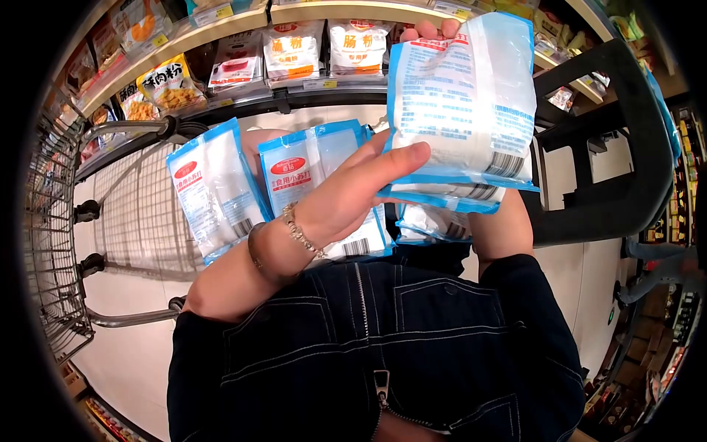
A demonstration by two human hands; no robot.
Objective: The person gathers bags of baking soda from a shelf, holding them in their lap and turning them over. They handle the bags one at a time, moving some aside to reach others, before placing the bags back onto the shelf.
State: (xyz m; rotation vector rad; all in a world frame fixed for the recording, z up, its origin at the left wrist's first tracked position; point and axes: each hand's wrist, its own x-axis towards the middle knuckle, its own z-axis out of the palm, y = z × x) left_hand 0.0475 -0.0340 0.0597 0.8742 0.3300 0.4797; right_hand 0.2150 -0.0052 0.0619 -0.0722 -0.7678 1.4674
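Note:
My left hand (361, 184), with bracelets at its wrist, is closed around the lower left edge of a blue-and-white bag of baking soda (464, 110), thumb on the front. At least one more bag edge shows beneath it. My right hand (431, 31) is mostly hidden behind this bag; its fingertips curl over the top edge. Two similar baking soda bags, a left one (213, 184) and a middle one (287, 155), rest near my lap, beyond my left forearm. Another blue-edged bag (434, 222) shows partly below the held one.
A wire shopping cart (55, 199) stands on the left. Ahead, a store shelf (309, 85) holds several bags of powder mix (357, 48). A black plastic frame with openings (644, 147) is close by on the right. Farther right are more stocked shelves (681, 199).

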